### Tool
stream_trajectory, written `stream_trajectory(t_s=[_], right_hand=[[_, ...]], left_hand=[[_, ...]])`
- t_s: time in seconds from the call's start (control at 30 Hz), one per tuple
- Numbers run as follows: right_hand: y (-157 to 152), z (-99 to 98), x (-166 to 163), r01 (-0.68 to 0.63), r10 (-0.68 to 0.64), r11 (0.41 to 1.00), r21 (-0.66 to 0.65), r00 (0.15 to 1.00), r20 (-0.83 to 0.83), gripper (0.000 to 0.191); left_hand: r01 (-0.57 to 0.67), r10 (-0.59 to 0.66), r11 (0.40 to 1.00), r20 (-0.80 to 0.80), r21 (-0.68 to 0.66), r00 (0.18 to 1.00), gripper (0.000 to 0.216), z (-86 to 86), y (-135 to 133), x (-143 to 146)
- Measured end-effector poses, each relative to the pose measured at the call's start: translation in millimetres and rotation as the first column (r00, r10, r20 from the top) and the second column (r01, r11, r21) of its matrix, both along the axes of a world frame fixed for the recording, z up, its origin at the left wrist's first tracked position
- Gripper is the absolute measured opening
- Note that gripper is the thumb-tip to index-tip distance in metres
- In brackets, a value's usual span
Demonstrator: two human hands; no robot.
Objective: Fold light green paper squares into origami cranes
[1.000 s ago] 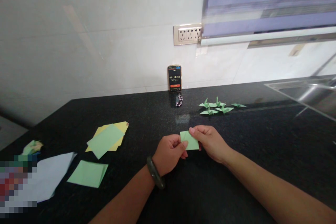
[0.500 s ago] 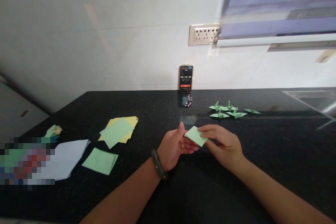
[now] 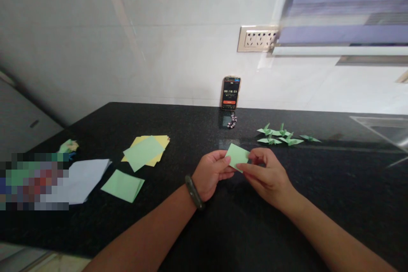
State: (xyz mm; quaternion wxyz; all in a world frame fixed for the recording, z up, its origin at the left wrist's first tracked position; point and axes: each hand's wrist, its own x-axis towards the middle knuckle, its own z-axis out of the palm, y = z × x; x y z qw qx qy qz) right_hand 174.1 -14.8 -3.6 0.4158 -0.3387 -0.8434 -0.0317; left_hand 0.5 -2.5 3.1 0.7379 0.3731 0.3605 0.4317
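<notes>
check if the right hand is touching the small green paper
Touching. The head view shows the right hand pinching the right edge of the folded green paper, with the left hand on its left edge.

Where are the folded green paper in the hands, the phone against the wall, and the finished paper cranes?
folded green paper (image 3: 237,155), head view, middle of its visible face.
phone (image 3: 231,92), head view, centre of its screen.
paper cranes (image 3: 280,135), head view, middle of the group.

The scene is seen from one head-worn camera, aimed forward and down across the counter (image 3: 95,238) toward the wall (image 3: 127,29), hands near.
</notes>
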Motion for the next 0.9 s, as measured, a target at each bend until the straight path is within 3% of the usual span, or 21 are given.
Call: stream_trajectory(t_s=[0.17,0.27,0.63,0.9], right_hand=[[2.4,-1.0,-0.2,-0.054,0.053,0.998,-0.030,0.998,-0.026,0.028],[1.8,-1.0,-1.4,-0.061,0.059,0.996,-0.062,0.997,-0.041,0.025],[0.4,4.6,-5.9,0.047,-0.107,0.967,-0.249,0.967,-0.233,0.007],[0.9,2.2,-10.0,0.001,-0.166,0.913,-0.407,0.914,-0.371,0.005]], left_hand=[[0.003,0.001,0.997,0.055,-0.075,0.998,0.014,3.6,0.5,-1.4],[0.028,-0.026,0.998,0.048,-0.048,0.999,0.018,2.9,2.0,-3.4],[0.173,-0.177,0.982,0.047,0.075,0.983,0.030,4.2,3.2,-8.0],[0.204,-0.204,0.971,-0.009,0.124,0.979,0.032,4.6,2.4,-7.7]])
